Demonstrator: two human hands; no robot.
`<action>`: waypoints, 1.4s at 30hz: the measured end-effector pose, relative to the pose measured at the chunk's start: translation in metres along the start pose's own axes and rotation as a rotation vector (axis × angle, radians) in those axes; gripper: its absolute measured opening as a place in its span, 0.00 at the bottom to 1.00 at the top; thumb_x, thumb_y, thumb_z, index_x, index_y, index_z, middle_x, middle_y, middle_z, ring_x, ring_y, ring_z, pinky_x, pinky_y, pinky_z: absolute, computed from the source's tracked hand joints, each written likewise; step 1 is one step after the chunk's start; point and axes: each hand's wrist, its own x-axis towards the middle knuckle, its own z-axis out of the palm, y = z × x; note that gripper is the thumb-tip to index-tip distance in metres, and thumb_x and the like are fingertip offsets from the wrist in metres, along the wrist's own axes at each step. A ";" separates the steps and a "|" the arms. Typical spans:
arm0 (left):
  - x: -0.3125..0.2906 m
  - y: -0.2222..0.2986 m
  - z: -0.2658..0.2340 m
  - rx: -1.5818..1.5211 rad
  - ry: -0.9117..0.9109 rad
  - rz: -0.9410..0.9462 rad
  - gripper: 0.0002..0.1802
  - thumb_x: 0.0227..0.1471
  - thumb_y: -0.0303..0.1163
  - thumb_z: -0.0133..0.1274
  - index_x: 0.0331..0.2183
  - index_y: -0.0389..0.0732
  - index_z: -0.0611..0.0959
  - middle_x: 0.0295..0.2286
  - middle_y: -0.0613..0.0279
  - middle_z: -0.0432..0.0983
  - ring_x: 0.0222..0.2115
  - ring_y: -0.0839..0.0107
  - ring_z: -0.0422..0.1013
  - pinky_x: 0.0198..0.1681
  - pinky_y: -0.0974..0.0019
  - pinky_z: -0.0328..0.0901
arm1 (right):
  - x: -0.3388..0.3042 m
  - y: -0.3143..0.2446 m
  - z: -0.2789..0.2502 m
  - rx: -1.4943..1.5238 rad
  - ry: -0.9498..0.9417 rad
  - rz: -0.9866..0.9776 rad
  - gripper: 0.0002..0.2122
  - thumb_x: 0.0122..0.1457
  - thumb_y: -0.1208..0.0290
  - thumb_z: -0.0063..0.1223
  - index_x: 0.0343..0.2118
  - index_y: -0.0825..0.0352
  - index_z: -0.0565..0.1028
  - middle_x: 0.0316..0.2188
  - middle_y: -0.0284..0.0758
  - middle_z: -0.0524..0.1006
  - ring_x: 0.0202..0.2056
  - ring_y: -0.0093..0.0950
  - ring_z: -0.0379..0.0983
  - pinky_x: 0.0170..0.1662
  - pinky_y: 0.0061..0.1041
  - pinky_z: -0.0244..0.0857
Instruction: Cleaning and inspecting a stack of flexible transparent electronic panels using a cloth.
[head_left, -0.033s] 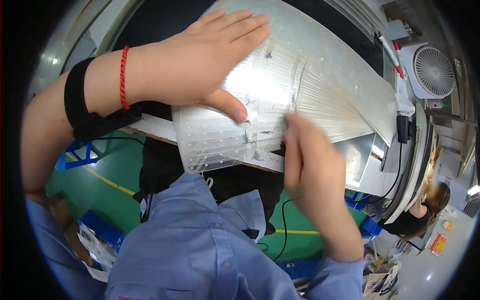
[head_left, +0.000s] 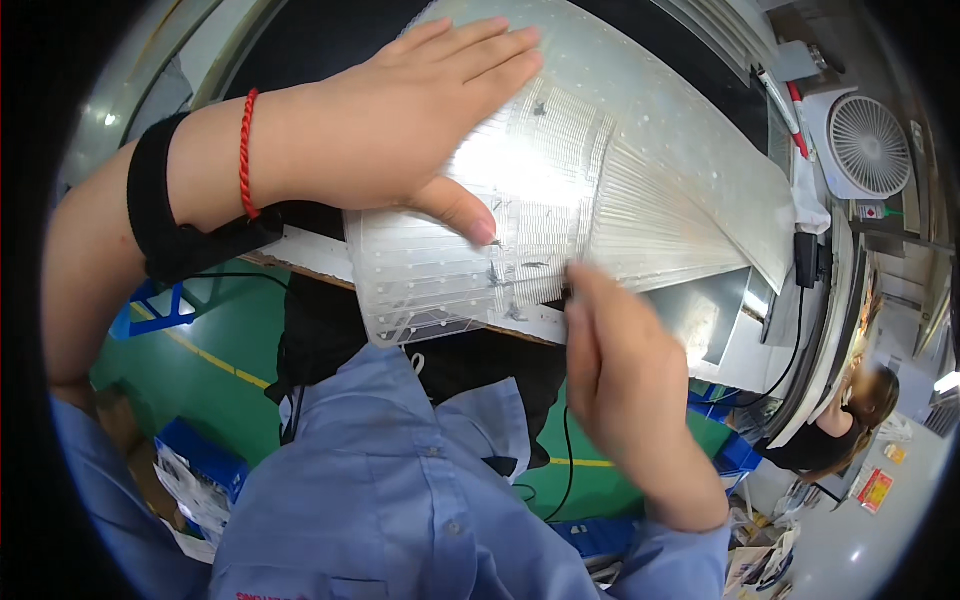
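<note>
A large translucent plastic sheet (head_left: 680, 110) with rows of fine lines and dots lies over the bench. Dark smudge-like marks (head_left: 534, 265) run across its lined band. My left hand (head_left: 390, 125) is pressed flat on the sheet, fingers spread and thumb stretched toward the marks. Close to the sheet's near edge is my right hand (head_left: 630, 365), fingers pinched together and slightly blurred. A small dark bit shows at its fingertips, too little to name. Fanned pleat-like strips (head_left: 660, 210) spread across the sheet beyond that hand.
A white fan (head_left: 868, 145) stands at the right, near red and white marker pens (head_left: 792, 115). A black plug (head_left: 806, 258) with a cable hangs by the bench's right end. Another person (head_left: 850, 420) is at the far right. Blue bins (head_left: 200, 455) sit on the green floor.
My right hand has slid a short way toward me, down along the lined band to the sheet's near edge. My left hand stays essentially in place.
</note>
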 end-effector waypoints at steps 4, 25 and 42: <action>0.002 0.004 -0.006 -0.007 -0.046 0.005 0.70 0.34 0.69 0.60 0.66 0.33 0.52 0.67 0.43 0.46 0.68 0.48 0.42 0.70 0.46 0.39 | 0.035 0.008 -0.011 0.087 0.140 -0.074 0.11 0.59 0.77 0.53 0.44 0.73 0.73 0.28 0.46 0.76 0.28 0.45 0.76 0.31 0.42 0.72; 0.001 0.002 -0.010 0.090 -0.074 0.014 0.72 0.34 0.77 0.53 0.66 0.32 0.53 0.67 0.42 0.45 0.68 0.47 0.42 0.69 0.46 0.39 | 0.052 0.005 -0.010 0.042 0.081 0.039 0.10 0.59 0.82 0.53 0.44 0.71 0.77 0.31 0.49 0.79 0.34 0.42 0.80 0.36 0.33 0.73; -0.003 -0.001 0.001 0.001 0.011 0.008 0.69 0.36 0.68 0.60 0.66 0.32 0.53 0.66 0.43 0.46 0.68 0.47 0.42 0.69 0.45 0.40 | 0.020 -0.012 -0.005 0.163 0.002 -0.146 0.09 0.62 0.78 0.51 0.44 0.71 0.77 0.33 0.48 0.80 0.30 0.43 0.79 0.33 0.33 0.72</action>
